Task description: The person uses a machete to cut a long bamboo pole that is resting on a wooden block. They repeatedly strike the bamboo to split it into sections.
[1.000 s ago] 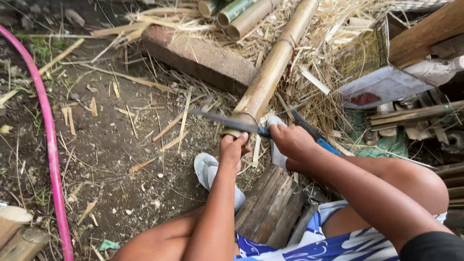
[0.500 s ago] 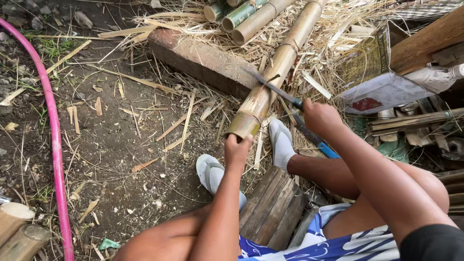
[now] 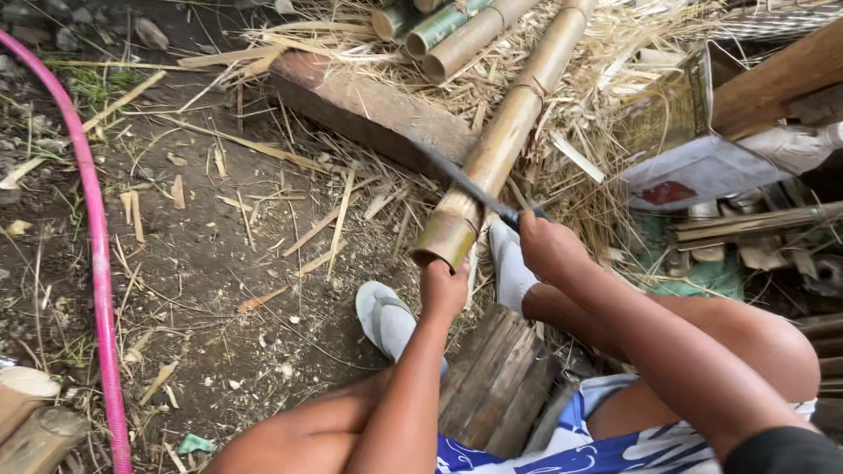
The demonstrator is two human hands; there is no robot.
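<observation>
A long tan bamboo pole lies slanted across a thick wooden block, its cut end toward me. My left hand grips that near cut end from below. My right hand is shut on the handle of a long dark blade, which is raised and angled up to the left, crossing over the pole near its end. Both of my bare knees frame the bottom of the view.
Split bamboo strips and dry shavings litter the dirt. A pink hose runs down the left side. More bamboo poles lie at the top. I sit on a wooden stool, feet in white sandals. Wooden beams and clutter fill the right.
The blade has swung from lying level in front of my hands to raised and slanted over the pole. My left hand has shifted up to the pole's cut end.
</observation>
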